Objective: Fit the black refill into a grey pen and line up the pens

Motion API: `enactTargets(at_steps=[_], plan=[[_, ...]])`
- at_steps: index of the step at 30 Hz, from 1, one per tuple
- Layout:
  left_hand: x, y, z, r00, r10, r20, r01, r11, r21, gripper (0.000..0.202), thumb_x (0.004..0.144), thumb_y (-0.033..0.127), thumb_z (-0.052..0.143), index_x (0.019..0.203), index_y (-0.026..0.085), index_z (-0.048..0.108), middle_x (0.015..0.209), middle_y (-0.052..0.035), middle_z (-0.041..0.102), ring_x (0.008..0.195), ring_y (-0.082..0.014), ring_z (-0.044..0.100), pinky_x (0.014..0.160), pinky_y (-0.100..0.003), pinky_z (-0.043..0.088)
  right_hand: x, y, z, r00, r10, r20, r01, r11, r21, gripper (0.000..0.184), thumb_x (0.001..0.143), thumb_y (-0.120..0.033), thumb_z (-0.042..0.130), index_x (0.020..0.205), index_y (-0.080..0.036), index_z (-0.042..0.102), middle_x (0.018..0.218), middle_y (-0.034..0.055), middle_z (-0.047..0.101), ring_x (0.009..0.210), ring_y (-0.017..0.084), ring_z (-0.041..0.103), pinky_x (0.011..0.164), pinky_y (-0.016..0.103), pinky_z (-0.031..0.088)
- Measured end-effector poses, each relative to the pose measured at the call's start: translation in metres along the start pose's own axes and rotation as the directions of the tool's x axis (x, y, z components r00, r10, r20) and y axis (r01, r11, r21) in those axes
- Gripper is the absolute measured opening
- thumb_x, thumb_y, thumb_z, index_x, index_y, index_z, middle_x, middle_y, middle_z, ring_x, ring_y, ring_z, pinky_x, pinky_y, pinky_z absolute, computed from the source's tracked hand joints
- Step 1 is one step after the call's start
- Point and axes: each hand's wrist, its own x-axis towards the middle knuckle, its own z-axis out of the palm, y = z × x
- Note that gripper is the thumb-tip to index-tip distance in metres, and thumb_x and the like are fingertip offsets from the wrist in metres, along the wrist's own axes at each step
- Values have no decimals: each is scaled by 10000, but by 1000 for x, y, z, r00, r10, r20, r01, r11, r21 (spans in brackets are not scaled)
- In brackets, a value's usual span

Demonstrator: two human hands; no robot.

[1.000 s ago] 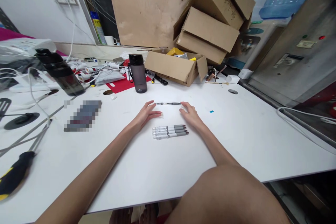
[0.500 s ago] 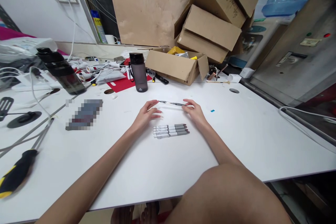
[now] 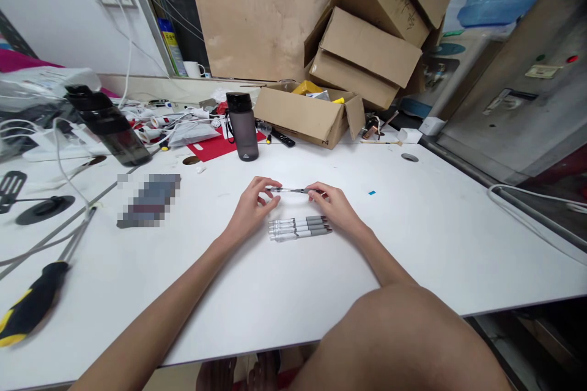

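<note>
A single pen [image 3: 290, 190] hangs or rests level at twelve o'clock from the row of pens [image 3: 300, 230]. Fingers hide both its ends, and I can't tell whether it touches the tabletop [image 3: 435, 244]. At three, the right hand [image 3: 334, 201] pinches one end between thumb and fingertips — at nine, the left hand [image 3: 252, 205] curls over the other, its grip unclear to me. Half a second ago the pen slanted, farther from the row. A bottle [image 3: 244, 129] stands toward eleven.

From the wearer's head, the single view looks forward and down across the tabletop [image 3: 435, 244]
</note>
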Motion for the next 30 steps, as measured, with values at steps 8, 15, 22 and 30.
enactTargets(at_steps=[8,15,22,30], plan=[[-4,7,2,995,28,98,-39,993,113,181,993,373,543,1021,230,651,996,-29,689,815,-185,599,723,-303,451,-4,-8,8,998,-24,58,31,993,-114,288,1038,-347,405,909,-225,632,912,23,693,840,190,605,793,287,408],[-5,5,-1,986,29,163,-72,962,263,266,1050,418,425,1037,251,632,985,-18,709,807,-198,609,743,-309,421,-5,-9,12,998,-27,53,38,974,-224,372,1070,-333,308,800,-236,546,815,15,627,810,199,578,803,306,385],[-6,12,-2,973,-4,232,-77,939,336,300,1046,383,374,925,249,614,866,-3,685,777,-210,593,705,-303,361,-4,-8,16,994,-93,59,107,941,-320,312,1047,-230,327,755,-242,438,768,22,579,780,214,536,785,319,375],[-8,15,2,978,-88,191,11,929,369,311,1016,363,381,771,230,519,647,37,497,636,-171,462,622,-285,267,-4,-15,19,987,-158,42,161,899,-407,288,1014,-118,334,759,-235,400,758,21,566,773,216,515,771,333,364]])
